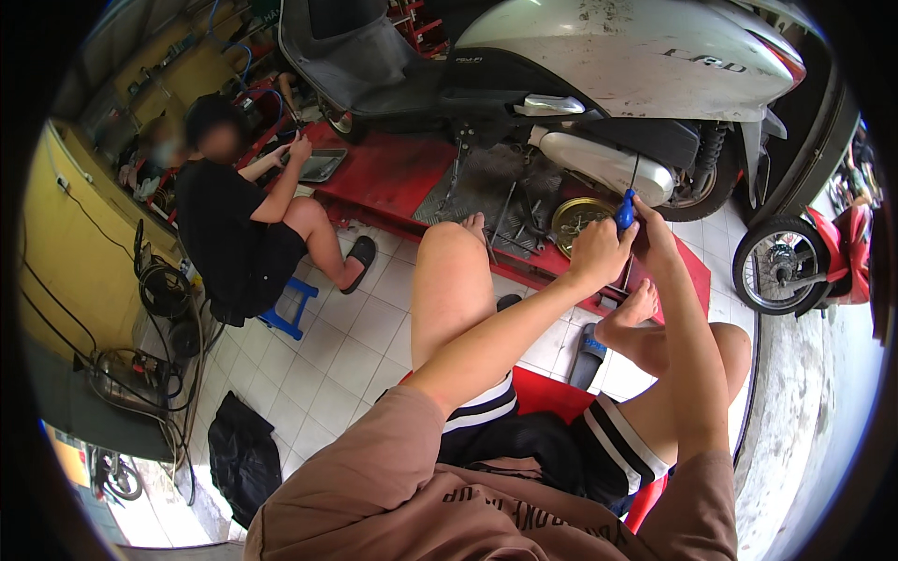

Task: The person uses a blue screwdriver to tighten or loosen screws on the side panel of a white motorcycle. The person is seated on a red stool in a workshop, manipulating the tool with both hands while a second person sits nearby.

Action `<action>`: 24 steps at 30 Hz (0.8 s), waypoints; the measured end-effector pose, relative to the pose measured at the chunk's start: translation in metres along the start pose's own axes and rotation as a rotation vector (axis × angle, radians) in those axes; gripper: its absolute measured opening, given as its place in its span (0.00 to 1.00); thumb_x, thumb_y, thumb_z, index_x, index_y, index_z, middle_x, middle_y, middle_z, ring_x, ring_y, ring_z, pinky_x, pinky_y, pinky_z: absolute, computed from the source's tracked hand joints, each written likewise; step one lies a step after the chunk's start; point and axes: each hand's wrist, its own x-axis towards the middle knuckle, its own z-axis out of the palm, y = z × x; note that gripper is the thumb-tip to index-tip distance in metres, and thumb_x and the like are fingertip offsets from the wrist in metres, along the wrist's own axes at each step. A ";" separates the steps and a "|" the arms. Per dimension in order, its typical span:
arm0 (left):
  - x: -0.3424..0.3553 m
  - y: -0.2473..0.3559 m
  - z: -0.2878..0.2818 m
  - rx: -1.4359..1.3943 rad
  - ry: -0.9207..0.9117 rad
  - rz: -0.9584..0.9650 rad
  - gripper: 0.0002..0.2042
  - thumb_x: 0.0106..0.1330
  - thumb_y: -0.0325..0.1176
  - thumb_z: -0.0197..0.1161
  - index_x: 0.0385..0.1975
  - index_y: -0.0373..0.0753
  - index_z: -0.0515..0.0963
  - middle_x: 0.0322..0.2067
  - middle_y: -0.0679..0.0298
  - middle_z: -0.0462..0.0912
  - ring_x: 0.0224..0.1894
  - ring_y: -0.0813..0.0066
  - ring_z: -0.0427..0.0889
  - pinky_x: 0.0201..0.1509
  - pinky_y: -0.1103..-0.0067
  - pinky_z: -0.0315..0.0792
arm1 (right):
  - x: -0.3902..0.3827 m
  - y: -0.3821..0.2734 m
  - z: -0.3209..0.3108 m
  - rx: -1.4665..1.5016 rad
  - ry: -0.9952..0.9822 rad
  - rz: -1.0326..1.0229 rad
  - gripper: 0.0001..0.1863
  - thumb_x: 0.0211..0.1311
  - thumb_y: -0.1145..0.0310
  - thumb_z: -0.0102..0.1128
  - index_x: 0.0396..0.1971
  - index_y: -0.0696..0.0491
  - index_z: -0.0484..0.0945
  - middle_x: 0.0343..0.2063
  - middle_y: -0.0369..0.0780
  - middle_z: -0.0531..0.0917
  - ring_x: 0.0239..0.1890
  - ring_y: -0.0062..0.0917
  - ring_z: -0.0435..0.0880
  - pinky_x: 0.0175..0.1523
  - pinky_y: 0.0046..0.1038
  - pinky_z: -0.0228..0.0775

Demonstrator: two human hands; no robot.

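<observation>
My left hand [603,245] grips the blue-handled screwdriver [626,210] from the left. My right hand [655,232] is closed against the same handle on its right side. The thin shaft points up at the silver transmission cover [599,164] of a white-and-black scooter [617,65]; whether the tip touches it I cannot tell. Just left of my hands, a round brass-coloured dish [568,215] of small parts sits on the red lift platform [383,173], beside loose tools on a dark tread plate [486,192].
A co-worker [210,215] on a blue stool [290,309] handles something above a metal tray [325,165]. Cables and hoses [159,290] line the left, near a black cloth [241,453]. A red motorbike [847,262] stands right, a loose sandal [586,360] below my hands.
</observation>
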 end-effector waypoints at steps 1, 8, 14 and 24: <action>0.000 0.001 0.002 -0.039 -0.003 -0.025 0.29 0.66 0.54 0.50 0.23 0.27 0.76 0.23 0.41 0.79 0.32 0.41 0.80 0.38 0.56 0.73 | -0.006 -0.002 0.004 0.014 -0.033 0.008 0.12 0.64 0.57 0.56 0.31 0.50 0.76 0.24 0.34 0.78 0.27 0.22 0.77 0.36 0.25 0.72; 0.022 -0.047 0.041 -0.632 -0.209 -0.444 0.36 0.67 0.61 0.39 0.27 0.28 0.79 0.23 0.44 0.81 0.32 0.49 0.83 0.38 0.62 0.75 | 0.004 0.010 -0.002 -0.095 -0.247 0.121 0.14 0.65 0.57 0.52 0.35 0.54 0.77 0.28 0.38 0.82 0.30 0.27 0.79 0.38 0.30 0.72; -0.002 -0.009 -0.007 0.119 -0.013 0.033 0.32 0.65 0.57 0.48 0.18 0.29 0.78 0.19 0.44 0.79 0.28 0.47 0.82 0.33 0.62 0.76 | 0.010 0.000 -0.004 -0.137 -0.029 -0.030 0.12 0.60 0.59 0.61 0.29 0.53 0.75 0.20 0.34 0.78 0.22 0.20 0.76 0.29 0.21 0.71; 0.002 -0.014 -0.003 -0.031 0.046 0.002 0.29 0.69 0.50 0.43 0.15 0.31 0.77 0.16 0.45 0.78 0.25 0.46 0.81 0.32 0.59 0.75 | 0.006 0.006 0.019 0.015 -0.066 0.001 0.11 0.63 0.59 0.59 0.34 0.51 0.73 0.27 0.34 0.76 0.29 0.23 0.75 0.39 0.27 0.71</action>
